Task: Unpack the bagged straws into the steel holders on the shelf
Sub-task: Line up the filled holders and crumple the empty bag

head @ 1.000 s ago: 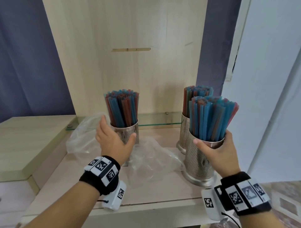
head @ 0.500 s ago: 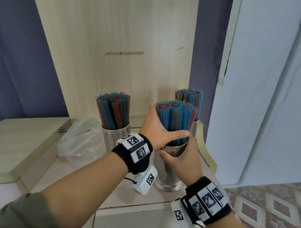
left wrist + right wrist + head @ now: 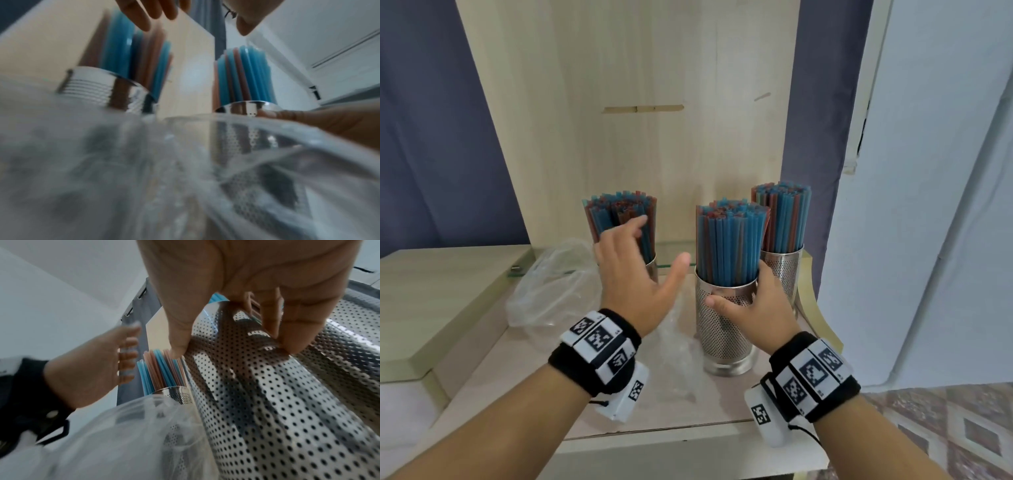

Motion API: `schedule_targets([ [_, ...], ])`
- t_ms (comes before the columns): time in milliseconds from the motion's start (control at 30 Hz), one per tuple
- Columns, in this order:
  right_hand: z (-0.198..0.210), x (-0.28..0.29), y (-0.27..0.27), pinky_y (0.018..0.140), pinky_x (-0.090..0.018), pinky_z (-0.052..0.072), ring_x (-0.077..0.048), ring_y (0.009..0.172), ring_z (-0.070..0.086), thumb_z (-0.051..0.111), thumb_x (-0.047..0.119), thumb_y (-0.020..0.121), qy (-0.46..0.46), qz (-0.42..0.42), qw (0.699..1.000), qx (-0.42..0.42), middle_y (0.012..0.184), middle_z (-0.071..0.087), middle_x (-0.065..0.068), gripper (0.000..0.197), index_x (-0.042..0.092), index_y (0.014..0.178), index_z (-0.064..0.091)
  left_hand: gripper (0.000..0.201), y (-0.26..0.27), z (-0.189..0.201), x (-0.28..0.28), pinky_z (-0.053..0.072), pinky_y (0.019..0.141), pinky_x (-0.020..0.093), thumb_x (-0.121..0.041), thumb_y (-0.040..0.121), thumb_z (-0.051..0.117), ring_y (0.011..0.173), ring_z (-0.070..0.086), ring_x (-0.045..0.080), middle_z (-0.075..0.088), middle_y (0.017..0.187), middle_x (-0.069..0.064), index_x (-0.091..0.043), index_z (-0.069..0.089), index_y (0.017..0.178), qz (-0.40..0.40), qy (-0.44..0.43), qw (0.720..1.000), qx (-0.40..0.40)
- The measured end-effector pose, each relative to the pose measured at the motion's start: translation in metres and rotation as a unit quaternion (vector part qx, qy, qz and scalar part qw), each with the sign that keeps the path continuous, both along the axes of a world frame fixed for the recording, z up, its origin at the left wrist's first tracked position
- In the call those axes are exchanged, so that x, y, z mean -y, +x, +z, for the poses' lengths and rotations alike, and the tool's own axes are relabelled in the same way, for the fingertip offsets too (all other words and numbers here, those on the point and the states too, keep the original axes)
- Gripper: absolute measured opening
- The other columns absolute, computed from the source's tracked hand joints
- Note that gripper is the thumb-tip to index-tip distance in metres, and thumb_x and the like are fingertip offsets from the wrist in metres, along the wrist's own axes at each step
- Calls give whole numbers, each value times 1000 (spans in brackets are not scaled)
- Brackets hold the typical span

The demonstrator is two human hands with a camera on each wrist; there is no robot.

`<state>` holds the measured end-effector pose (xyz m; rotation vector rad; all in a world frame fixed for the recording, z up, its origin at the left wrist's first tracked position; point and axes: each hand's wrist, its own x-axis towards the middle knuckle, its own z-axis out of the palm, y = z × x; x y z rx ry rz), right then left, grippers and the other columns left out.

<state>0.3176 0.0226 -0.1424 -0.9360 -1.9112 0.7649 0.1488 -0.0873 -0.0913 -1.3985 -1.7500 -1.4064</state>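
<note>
Three perforated steel holders full of blue and red straws stand on the wooden shelf [image 3: 619, 404]. My right hand [image 3: 753, 305] grips the middle holder [image 3: 726, 335] just under its rim, thumb in front and fingers round its right side; the right wrist view shows the holder's perforated wall [image 3: 277, 402] under that hand. My left hand [image 3: 640, 270] hovers open, fingers spread, between the left holder [image 3: 653, 270] and the middle one, touching nothing. The third holder [image 3: 786, 274] stands behind at the right.
Crumpled clear plastic bags [image 3: 548, 291] lie on the shelf left of and in front of the holders, filling the left wrist view's foreground [image 3: 123, 178]. A wooden back panel [image 3: 637, 85] rises behind. A white wall [image 3: 928, 205] closes the right side.
My left hand has come off the top of the middle holder's straws and moved left, opening in the air. My right hand keeps its grip on that holder.
</note>
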Motion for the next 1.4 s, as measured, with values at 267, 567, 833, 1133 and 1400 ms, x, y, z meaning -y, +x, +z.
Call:
schedule_targets([
  [267, 26, -10, -30, 106, -35, 43, -22, 128, 52, 84, 49, 70, -49, -26, 996, 63, 140, 54, -2, 99, 18, 147, 30, 99, -66, -30, -1, 38, 109, 41, -48, 74, 78, 131, 40, 27, 31, 144, 13, -6, 22, 145, 3, -118, 971, 208],
  [567, 36, -23, -59, 101, -35, 46, -23, 124, 56, 84, 45, 71, -77, -53, 994, 62, 135, 57, -2, 95, 17, 146, 32, 88, -77, -43, -23, 42, 96, 27, -46, 76, 77, 116, 45, 16, 39, 135, 9, -7, 33, 141, -16, -131, 971, 197],
  [833, 27, -20, -53, 106, -40, 43, -27, 130, 49, 80, 43, 77, -44, -75, 990, 115, 144, 45, -9, 101, 16, 152, 18, 86, -72, -37, -33, 38, 90, 23, -48, 77, 76, 109, 43, 13, 41, 135, 10, -6, 34, 139, -4, -150, 971, 186],
  [1133, 27, -17, -34, 105, -40, 42, -29, 132, 46, 74, 41, 84, -41, -85, 986, 140, 149, 37, -13, 100, 18, 155, 9, 92, -68, -35, -41, 50, 97, 43, -60, 67, 78, 116, 55, 23, 49, 131, 7, -10, 38, 133, -15, -164, 965, 205],
  [1400, 24, 53, -47, 108, -40, 41, -21, 130, 41, 67, 56, 81, 173, 45, 975, 129, 142, 42, -5, 79, 21, 145, 37, 73, -81, -13, -4, 37, 107, 37, -51, 86, 65, 125, 45, 23, 47, 134, 13, -4, 43, 138, 29, -69, 990, 122],
])
